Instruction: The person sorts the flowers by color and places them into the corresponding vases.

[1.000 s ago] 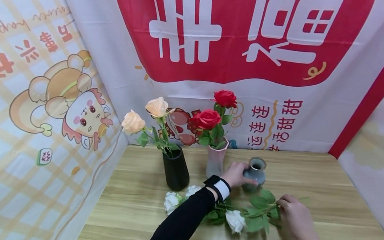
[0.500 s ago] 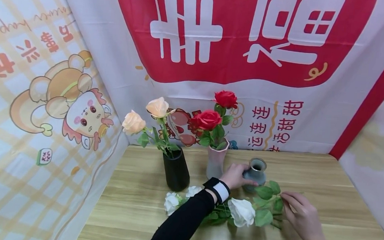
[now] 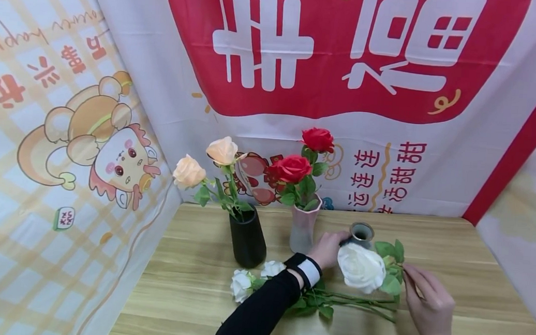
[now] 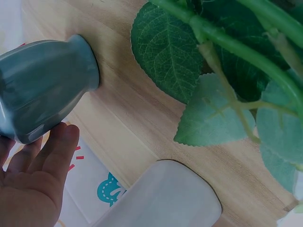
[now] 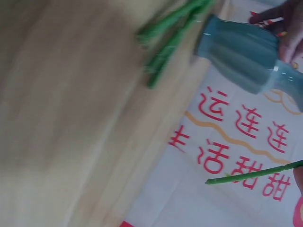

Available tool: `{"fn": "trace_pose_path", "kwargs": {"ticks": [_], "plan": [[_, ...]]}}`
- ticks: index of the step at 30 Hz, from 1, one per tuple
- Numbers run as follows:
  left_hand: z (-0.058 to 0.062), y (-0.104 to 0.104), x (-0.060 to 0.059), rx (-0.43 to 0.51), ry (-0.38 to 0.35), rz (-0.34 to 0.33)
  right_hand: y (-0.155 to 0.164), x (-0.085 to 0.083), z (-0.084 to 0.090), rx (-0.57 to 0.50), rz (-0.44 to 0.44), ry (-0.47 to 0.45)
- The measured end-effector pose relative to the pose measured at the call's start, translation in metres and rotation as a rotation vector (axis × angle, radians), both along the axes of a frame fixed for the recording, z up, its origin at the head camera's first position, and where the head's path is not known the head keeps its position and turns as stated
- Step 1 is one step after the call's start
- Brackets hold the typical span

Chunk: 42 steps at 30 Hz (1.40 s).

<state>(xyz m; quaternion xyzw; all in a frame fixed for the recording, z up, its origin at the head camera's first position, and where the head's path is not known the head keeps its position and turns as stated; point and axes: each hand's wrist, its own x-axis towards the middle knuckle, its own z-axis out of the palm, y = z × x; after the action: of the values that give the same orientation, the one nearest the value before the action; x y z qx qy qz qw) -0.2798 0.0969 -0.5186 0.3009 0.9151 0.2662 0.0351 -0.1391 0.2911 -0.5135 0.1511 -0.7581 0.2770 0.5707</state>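
A small blue-grey vase (image 3: 361,231) stands upright on the table. My left hand (image 3: 329,249) grips it near the neck; in the left wrist view the fingers (image 4: 56,156) lie against the vase (image 4: 42,90). Between thumb and fingers my right hand (image 3: 431,306) pinches the stem of a white rose (image 3: 361,268), lifted above the table. Its bloom points left and hides the vase's lower front in the head view. The bare stem end (image 5: 241,177) sticks out in the right wrist view. More white roses (image 3: 242,285) lie in front, partly behind my left forearm.
Left of the blue-grey vase stands a pink-and-white vase (image 3: 303,229) with red roses (image 3: 291,168). Farther left, a black vase (image 3: 247,241) holds peach roses (image 3: 189,172). Loose green stems (image 3: 356,301) lie across the table front. A printed cloth (image 3: 341,53) hangs behind.
My right hand has lifted one white rose off the pile and brought its bloom up in front of the blue-grey vase. My left hand has stayed on the vase.
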Motion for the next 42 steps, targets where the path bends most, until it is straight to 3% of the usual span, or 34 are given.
{"fn": "trace_pose_path", "kwargs": {"ticks": [5,8,13,22,29,34,42], "plan": [[0.002,0.001,0.001,-0.015,-0.016,0.04,-0.007,-0.001,0.016,-0.065,-0.022,0.013],[-0.002,0.0,-0.001,0.035,-0.04,0.015,-0.012,-0.001,0.027,-0.11,-0.022,0.018],[-0.008,-0.002,-0.003,0.093,-0.011,-0.043,-0.024,0.0,0.047,-0.212,0.028,0.029],[-0.01,-0.002,-0.004,0.106,-0.006,-0.03,-0.032,-0.002,0.082,-0.338,0.094,-0.051],[-0.008,-0.002,-0.003,0.122,-0.015,-0.044,-0.03,-0.021,0.093,-0.488,0.215,-0.178],[-0.005,-0.003,-0.002,0.129,-0.01,-0.052,-0.031,-0.031,0.101,-0.584,0.243,-0.285],[-0.008,-0.002,-0.004,0.126,-0.017,-0.057,-0.033,-0.048,0.109,-0.662,0.308,-0.249]]}}
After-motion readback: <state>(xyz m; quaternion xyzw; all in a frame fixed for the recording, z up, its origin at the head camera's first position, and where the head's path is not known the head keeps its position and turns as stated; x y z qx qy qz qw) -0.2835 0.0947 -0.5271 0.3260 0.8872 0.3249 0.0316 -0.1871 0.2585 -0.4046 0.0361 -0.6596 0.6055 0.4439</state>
